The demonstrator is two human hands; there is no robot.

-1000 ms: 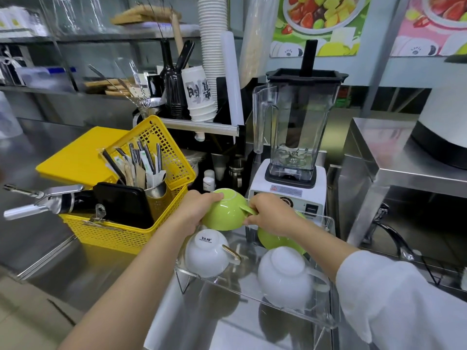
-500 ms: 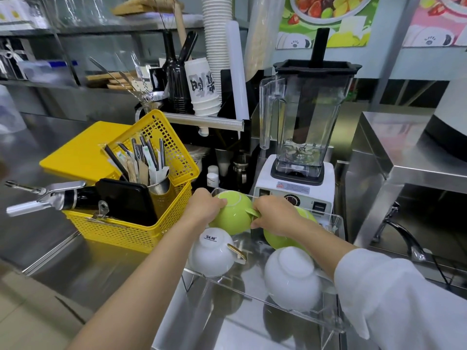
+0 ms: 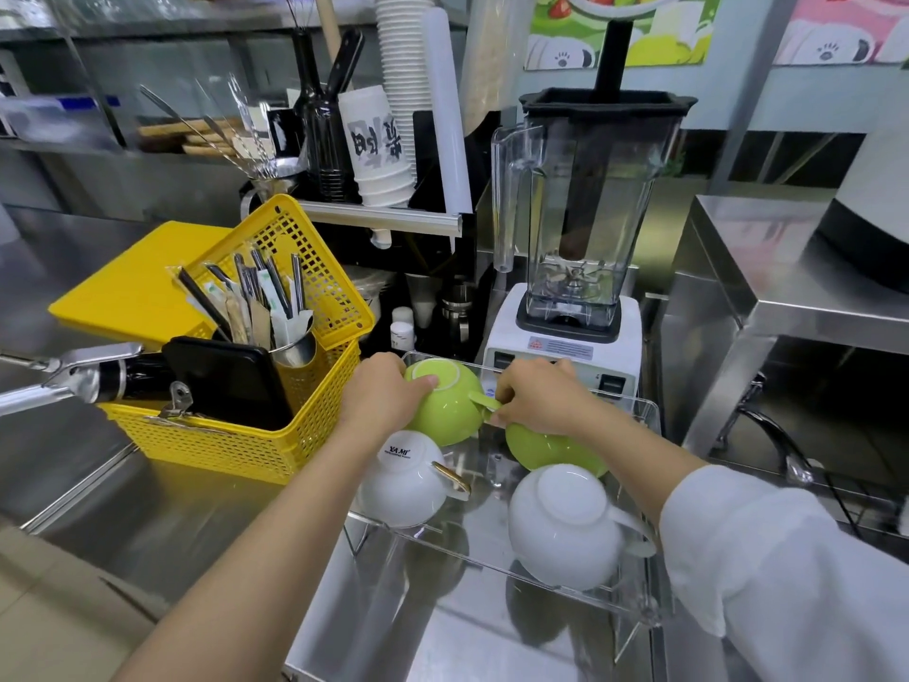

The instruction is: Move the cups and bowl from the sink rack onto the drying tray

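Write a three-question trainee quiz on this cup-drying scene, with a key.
1. True or false: every cup on the clear tray sits upside down.
2. Which cup does the left hand rest on? A) the white cup with gold handle B) the green cup at back left C) the plain white cup
3. Fill in: the right hand pinches the green cup's ____, above a second green cup.

Key: 1 true; 2 B; 3 handle.
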